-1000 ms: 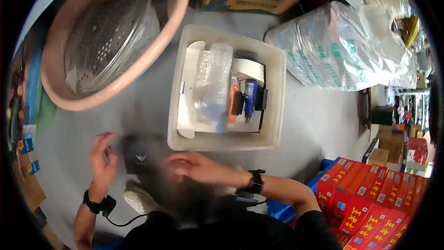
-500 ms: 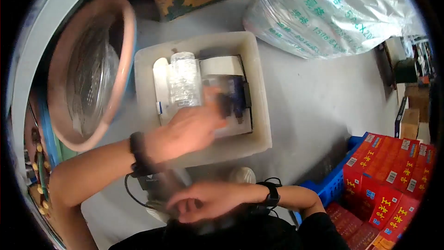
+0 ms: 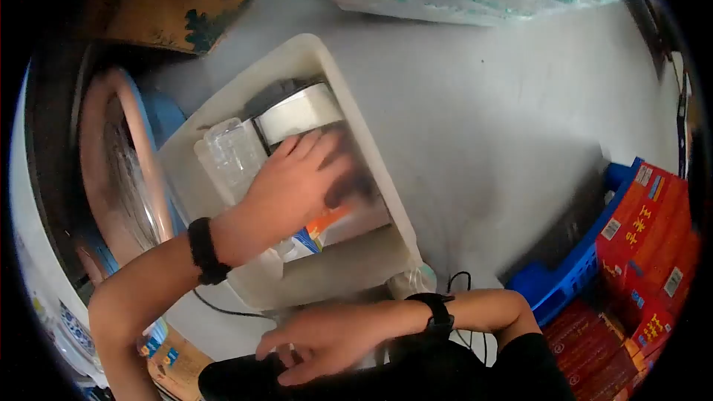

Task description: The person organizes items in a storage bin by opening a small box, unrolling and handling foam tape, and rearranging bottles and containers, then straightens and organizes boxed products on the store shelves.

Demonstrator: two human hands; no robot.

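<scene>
Dark item (image 3: 339,191) lies inside the pale bin (image 3: 342,263), under the fingers of my left hand (image 3: 286,187). I reach palm down, likely because the walls leave entry only from above. Grip spread and bent; with the blur, I can't tell whether it has hold. Item looks black, edges smeared, an orange piece (image 3: 327,218) just beside it. Clear plastic container (image 3: 232,150) packed close, presumably to share space. My right hand (image 3: 330,341) hangs outside, half open, nothing seen in it. Farther right: red boxes (image 3: 642,234) by a blue crate (image 3: 568,286).
</scene>
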